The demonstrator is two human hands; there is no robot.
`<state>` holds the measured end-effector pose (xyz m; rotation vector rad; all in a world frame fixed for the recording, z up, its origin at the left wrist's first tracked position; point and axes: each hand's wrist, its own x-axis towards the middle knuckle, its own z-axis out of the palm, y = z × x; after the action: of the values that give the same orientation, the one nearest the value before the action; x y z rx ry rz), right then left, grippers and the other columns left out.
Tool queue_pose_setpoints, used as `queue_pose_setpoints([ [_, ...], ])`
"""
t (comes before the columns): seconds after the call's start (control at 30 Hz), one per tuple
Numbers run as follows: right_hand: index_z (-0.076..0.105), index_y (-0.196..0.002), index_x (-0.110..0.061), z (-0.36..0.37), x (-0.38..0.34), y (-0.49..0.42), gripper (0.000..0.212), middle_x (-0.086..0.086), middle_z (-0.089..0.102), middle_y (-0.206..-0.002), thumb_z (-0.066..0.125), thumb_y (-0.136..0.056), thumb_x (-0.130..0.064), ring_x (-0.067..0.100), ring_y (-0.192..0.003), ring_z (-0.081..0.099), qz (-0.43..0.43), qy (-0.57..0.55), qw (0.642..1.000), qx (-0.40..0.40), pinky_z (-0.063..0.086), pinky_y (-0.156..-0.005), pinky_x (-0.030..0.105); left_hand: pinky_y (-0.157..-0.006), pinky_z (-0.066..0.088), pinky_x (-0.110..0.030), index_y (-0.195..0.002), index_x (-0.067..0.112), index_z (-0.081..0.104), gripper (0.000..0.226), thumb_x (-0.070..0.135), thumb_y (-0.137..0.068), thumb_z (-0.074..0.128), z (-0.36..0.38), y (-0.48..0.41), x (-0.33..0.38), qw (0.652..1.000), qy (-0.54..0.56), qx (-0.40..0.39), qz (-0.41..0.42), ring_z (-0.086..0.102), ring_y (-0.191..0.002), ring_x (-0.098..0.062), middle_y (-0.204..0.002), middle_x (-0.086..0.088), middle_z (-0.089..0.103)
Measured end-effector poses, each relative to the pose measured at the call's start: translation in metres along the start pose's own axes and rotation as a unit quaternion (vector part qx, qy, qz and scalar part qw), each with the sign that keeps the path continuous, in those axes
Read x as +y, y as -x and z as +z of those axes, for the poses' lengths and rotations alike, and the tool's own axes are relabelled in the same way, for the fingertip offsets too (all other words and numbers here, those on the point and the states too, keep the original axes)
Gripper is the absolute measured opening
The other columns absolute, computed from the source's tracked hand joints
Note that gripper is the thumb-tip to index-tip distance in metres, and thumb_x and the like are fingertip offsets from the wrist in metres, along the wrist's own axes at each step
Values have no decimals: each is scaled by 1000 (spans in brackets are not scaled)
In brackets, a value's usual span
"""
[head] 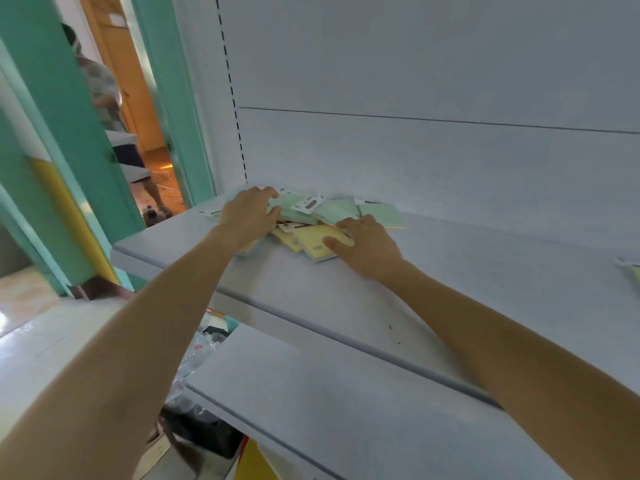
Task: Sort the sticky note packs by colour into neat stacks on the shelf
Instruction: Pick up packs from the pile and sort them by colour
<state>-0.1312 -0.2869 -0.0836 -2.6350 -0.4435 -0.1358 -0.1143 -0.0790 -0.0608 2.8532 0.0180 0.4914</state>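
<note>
A loose heap of sticky note packs lies at the back left of the white shelf (450, 271). Green packs (337, 209) lie on top toward the back wall, and yellow packs (313, 242) lie in front and underneath. My left hand (247, 213) rests on the left side of the heap, its fingers curled over the edge of a green pack (289, 206). My right hand (367, 245) lies flat on the right side, thumb on a yellow pack, fingers touching the green ones. Whether either hand grips a pack is unclear.
Another pack (632, 271) pokes in at the right edge of the shelf. A lower white shelf (311, 393) juts out below. To the left is a teal doorway (166, 98) with a person (107, 98) standing beyond it. Clutter and plastic bags (201, 348) lie under the shelves.
</note>
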Motion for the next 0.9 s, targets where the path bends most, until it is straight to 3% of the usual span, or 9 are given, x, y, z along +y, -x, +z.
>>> queue_pose_setpoints([
  [0.1, 43, -134, -17, 3, 4, -17, 44, 14, 38, -138, 41, -94, -34, 32, -130, 30, 20, -4, 999, 40, 30, -107, 39, -75, 45, -32, -111, 15, 60, 35, 40, -87, 54, -1, -4, 6, 996, 46, -29, 68, 57, -88, -22, -91, -1, 60],
  [0.2, 39, -137, -17, 4, 14, -43, 44, 15, 36, -144, 37, -94, -28, 31, -135, 27, 17, 13, 1000, 18, 23, -111, 41, -77, 46, -39, -95, 22, 67, 39, 56, -79, 56, 4, 0, 20, 987, 42, -113, 108, 52, -77, -19, -77, 2, 53],
  [0.33, 25, -144, -20, -2, 13, -61, 57, 16, 34, -148, 35, -90, -32, 32, -137, 30, 10, 24, 997, -76, 22, -113, 40, -64, 40, -38, -60, 17, 46, 60, 77, -59, 43, 17, 6, 28, 985, 21, -141, 93, 45, -64, -22, -64, -2, 45],
  [0.4, 23, -145, -21, -10, 15, -62, 60, 16, 39, -146, 40, -89, -36, 32, -134, 35, 26, -7, 995, -100, 28, -110, 37, -68, 40, -37, -67, 16, 53, 61, 76, -56, 49, 15, 9, 29, 986, 40, -146, 73, 47, -70, -23, -71, -4, 50],
  [0.5, 27, -143, -20, -17, 22, -64, 68, 15, 42, -141, 58, -85, -33, 29, -130, 41, 22, -81, 991, -102, 33, -105, 37, -86, 42, -35, -101, 19, 62, 53, 57, -65, 70, 10, 10, 30, 981, 71, -170, 55, 51, -94, -18, -101, 0, 58],
  [0.6, 29, -142, -24, -21, 24, -63, 81, 15, 35, -138, 71, -74, -39, 29, -127, 42, 11, -83, 993, -88, 36, -102, 37, -96, 34, -30, -121, 21, 57, 56, 47, -73, 70, 4, 13, 31, 979, 58, -187, 54, 45, -117, -21, -125, -4, 54],
  [0.67, 28, -142, -26, -24, 24, -60, 86, 15, 28, -140, 74, -71, -41, 29, -127, 40, 5, -84, 993, -82, 34, -105, 38, -104, 28, -33, -130, 28, 51, 58, 48, -77, 66, 1, 15, 27, 979, 38, -196, 46, 36, -125, -26, -129, -9, 48],
  [0.77, 40, -135, -24, -27, 25, -53, 69, 14, 35, -139, 72, -75, -35, 27, -123, 42, -3, -116, 991, -62, 35, -101, 33, -107, 30, -38, -133, 38, 43, 66, 55, -74, 65, -1, 19, 22, 981, 37, -191, 13, 37, -126, -29, -131, -10, 47],
  [0.9, 59, -118, -13, -26, 24, -41, 38, 6, 54, -120, 65, -83, -26, 15, -99, 48, 19, -185, 981, -60, 38, -79, 23, -106, 33, -32, -138, 23, 41, 62, 39, -82, 65, -4, 28, 34, 981, 75, -179, 2, 44, -128, -25, -141, -6, 47],
])
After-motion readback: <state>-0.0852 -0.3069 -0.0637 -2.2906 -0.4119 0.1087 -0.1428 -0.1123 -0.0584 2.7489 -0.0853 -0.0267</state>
